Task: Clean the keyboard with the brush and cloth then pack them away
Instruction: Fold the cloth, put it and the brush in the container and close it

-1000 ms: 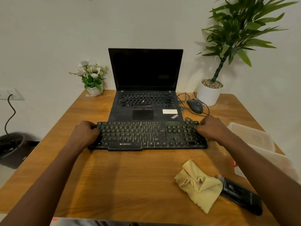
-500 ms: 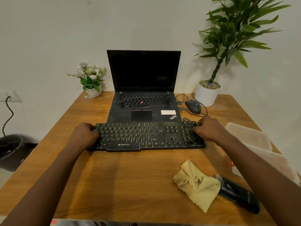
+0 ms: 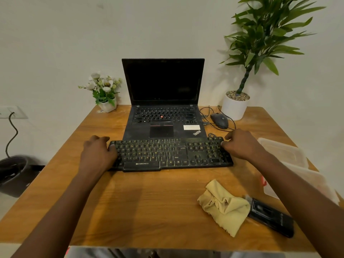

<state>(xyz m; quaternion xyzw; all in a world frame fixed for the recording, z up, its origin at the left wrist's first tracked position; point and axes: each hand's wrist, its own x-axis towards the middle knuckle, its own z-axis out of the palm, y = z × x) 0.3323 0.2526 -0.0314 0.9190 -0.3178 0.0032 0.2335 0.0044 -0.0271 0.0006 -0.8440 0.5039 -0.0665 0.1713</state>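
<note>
Grip: left hand (image 3: 96, 153) and right hand (image 3: 242, 146) clasp the keyboard (image 3: 167, 153) ends.
Hidden: brush (image 3: 270, 216) bristles partly behind cloth (image 3: 225, 207).
Change: hands unmoved.

A desk workspace in what looks like a home office or small office room: a wooden table (image 3: 149, 202) pushed against a plain pale wall (image 3: 74, 43) carries an open black laptop (image 3: 163, 81) with its screen dark, a wired mouse (image 3: 219, 121) beside it and a separate black keyboard (image 3: 167, 151) in front. A tall leafy plant (image 3: 233, 108) in a white pot and a small pot of white flowers (image 3: 104, 90) flank the laptop; a cable (image 3: 12, 133) runs from a wall socket (image 3: 11, 112) at left.
</note>
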